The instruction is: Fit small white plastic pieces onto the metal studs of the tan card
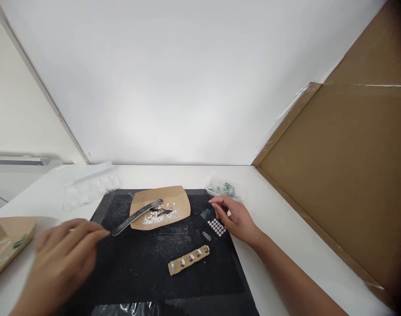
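Observation:
My left hand [63, 259] hovers blurred over the left edge of a black mat [147, 267], fingers stretched toward a long grey nail file [136, 217]. The file leans on a brown paper tray [160, 206] that holds white bits and a dark small tool. My right hand [235, 218] rests at the mat's right edge, fingers curled loosely beside a small sheet of white dots [216, 227]. A clear false nail [206, 236] lies just below that sheet. A tan strip [189, 260] carrying several nails lies lower on the mat.
A clear plastic box [88, 186] sits at the back left. A second brown paper tray [7, 239] with a green item is at the far left. A clear bag with green pieces [223, 189] lies behind my right hand. A cardboard panel [345, 175] walls off the right side.

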`<action>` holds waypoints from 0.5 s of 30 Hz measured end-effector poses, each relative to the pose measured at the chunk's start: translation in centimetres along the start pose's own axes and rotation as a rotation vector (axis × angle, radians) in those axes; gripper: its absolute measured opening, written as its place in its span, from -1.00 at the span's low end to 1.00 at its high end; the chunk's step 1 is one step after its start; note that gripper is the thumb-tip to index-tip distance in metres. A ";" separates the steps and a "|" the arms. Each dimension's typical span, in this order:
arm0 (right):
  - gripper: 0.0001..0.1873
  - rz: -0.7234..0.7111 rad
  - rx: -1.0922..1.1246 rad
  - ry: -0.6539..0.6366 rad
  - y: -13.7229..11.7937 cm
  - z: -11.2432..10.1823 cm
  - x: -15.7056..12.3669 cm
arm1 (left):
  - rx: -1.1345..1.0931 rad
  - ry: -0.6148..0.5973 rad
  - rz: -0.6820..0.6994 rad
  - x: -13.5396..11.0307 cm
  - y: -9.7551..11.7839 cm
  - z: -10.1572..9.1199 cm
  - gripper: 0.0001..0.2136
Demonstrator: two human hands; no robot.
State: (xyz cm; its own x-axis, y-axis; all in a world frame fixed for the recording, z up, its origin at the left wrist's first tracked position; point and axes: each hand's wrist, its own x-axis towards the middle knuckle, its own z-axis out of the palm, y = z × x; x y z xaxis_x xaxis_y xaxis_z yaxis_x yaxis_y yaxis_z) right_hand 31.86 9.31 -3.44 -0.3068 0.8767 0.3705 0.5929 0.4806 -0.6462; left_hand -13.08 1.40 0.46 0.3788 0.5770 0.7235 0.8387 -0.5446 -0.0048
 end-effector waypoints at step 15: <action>-0.55 -0.009 -0.074 -0.090 0.9 -1.3 0.2 | -0.364 0.059 0.522 5.5 10.7 8.8 -0.71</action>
State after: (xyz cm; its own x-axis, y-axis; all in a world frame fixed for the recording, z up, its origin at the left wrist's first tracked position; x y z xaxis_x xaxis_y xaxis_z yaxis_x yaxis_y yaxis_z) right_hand 33.22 9.90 -3.07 -0.3763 0.8721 0.3127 0.6418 0.4888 -0.5908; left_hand 1.37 4.08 -1.69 0.6708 0.1505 0.7262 0.3585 -0.9230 -0.1398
